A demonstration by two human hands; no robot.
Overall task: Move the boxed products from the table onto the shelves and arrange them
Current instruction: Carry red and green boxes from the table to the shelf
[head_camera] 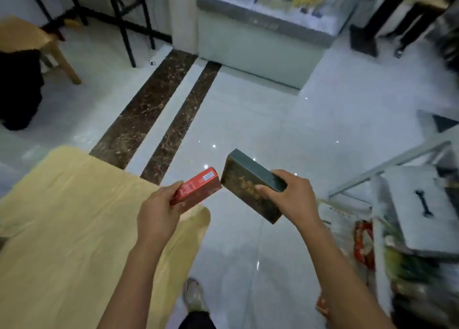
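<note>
My left hand (159,212) grips a red box (198,188) by its near end, above the floor just past the corner of the table (62,217), which is covered in a yellow cloth. My right hand (290,197) grips a dark green box (244,183) with gold print, thumb on its face and fingers over its side. The two boxes are held close together, their far corners nearly touching. A grey shelf unit (412,204) with colourful packaged goods stands at the lower right, blurred.
A glass display counter (268,18) stands ahead across the glossy tiled floor (248,120). A wooden stool (27,38) and black table legs (124,23) are at the upper left. My shoe (195,296) shows at the bottom.
</note>
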